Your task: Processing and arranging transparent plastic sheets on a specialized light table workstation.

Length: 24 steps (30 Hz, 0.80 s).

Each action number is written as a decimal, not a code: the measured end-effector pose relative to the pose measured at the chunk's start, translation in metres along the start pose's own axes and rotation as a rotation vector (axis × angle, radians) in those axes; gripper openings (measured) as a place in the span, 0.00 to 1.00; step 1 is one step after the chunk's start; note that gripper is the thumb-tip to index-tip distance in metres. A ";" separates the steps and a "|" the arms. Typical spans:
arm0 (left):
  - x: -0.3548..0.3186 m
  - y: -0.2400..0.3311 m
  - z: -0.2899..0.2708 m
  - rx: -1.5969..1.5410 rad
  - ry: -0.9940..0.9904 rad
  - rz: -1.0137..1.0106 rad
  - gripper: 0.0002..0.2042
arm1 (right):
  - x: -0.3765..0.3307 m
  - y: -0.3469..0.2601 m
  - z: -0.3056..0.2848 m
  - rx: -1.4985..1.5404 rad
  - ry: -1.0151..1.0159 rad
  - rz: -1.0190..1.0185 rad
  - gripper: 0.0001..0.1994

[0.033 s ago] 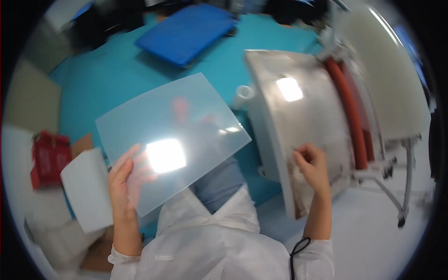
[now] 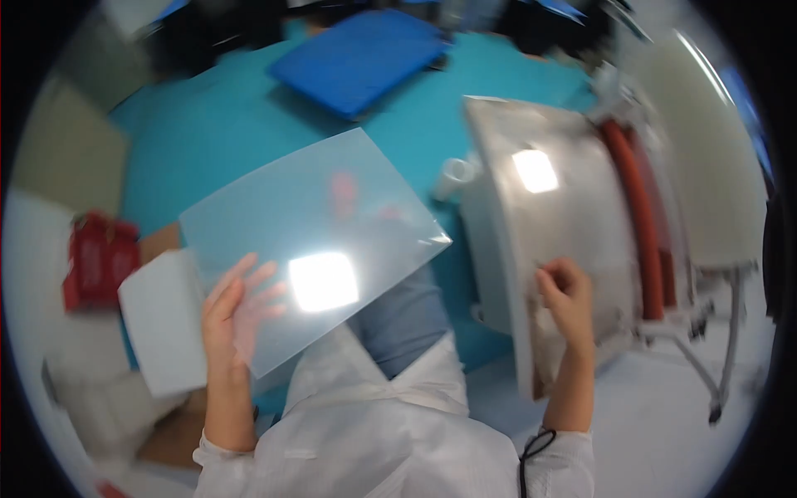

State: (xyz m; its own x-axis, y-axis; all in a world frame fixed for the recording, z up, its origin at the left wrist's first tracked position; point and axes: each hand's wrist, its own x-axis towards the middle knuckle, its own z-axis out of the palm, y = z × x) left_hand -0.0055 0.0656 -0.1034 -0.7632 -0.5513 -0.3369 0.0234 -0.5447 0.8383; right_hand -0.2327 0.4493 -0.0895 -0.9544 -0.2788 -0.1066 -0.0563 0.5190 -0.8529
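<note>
A clear, slightly frosted plastic sheet (image 2: 282,199) is held up in front of my body, with a bright light reflected on it. My left hand (image 2: 232,311) grips its near left edge, the thumb on top and the fingers showing through from underneath. Over the near part of a shiny metal-topped bench (image 2: 548,224) on the right is my right hand (image 2: 568,300), thumb and fingertips drawn together in a pinch. Whatever lies between those fingertips, if anything, is too small to make out.
Red rollers (image 2: 639,216) run along the bench's far right side. A white tube (image 2: 454,177) stands beside the bench. On the left are a white box (image 2: 164,328) and a red bag (image 2: 101,259). A blue platform (image 2: 361,62) rests on the turquoise floor (image 2: 212,129) ahead.
The surroundings have shifted a little to the right in the picture. Both hands keep nearly the same pose, and the sheet remains in my left hand.
</note>
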 end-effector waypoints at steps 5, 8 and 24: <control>-0.051 -0.003 -0.100 -0.242 0.241 0.181 0.24 | 0.018 0.057 0.026 0.206 0.256 -0.122 0.05; -0.084 0.000 -0.160 -0.288 0.429 0.350 0.26 | 0.017 0.069 0.009 0.344 0.170 -0.014 0.03; -0.112 -0.057 -0.311 -0.536 0.854 0.244 0.24 | -0.016 -0.021 0.040 0.218 0.374 -0.015 0.11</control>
State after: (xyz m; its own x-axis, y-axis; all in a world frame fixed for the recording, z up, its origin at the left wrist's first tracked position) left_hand 0.2794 -0.0385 -0.2467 0.0076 -0.8350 -0.5501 0.5596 -0.4524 0.6944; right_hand -0.2047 0.4107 -0.0904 -0.9968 0.0475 0.0648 -0.0460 0.3231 -0.9452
